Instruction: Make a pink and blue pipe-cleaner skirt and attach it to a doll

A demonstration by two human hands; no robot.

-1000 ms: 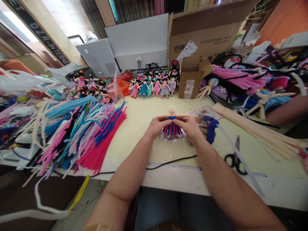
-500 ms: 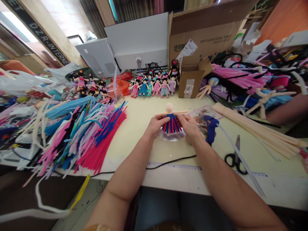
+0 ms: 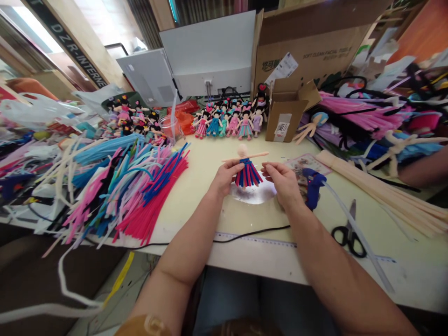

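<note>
My left hand (image 3: 223, 176) pinches a small pipe-cleaner doll (image 3: 247, 169) at its waist and holds it upright above the table. The doll has a pale round head, thin beige arms stretched sideways and a skirt of blue and red strips. My right hand (image 3: 283, 183) is just right of the skirt with its fingertips drawn together; whether they touch the doll or hold anything is not clear. Under the doll a shiny round disc (image 3: 254, 194) lies on the cream table (image 3: 210, 205).
A blue glue gun (image 3: 312, 187) stands by my right wrist, with black scissors (image 3: 346, 232) farther right. A ruler (image 3: 259, 242) and a black cable (image 3: 245, 234) run along the front edge. A heap of pipe cleaners (image 3: 133, 186) fills the left. Finished dolls (image 3: 231, 123) and cardboard boxes (image 3: 287, 116) stand behind. Another person's arm (image 3: 425, 165) rests at right.
The doll has been lifted off the shiny disc and raised a little. My right hand has drawn slightly away from its skirt. The view has shifted a bit.
</note>
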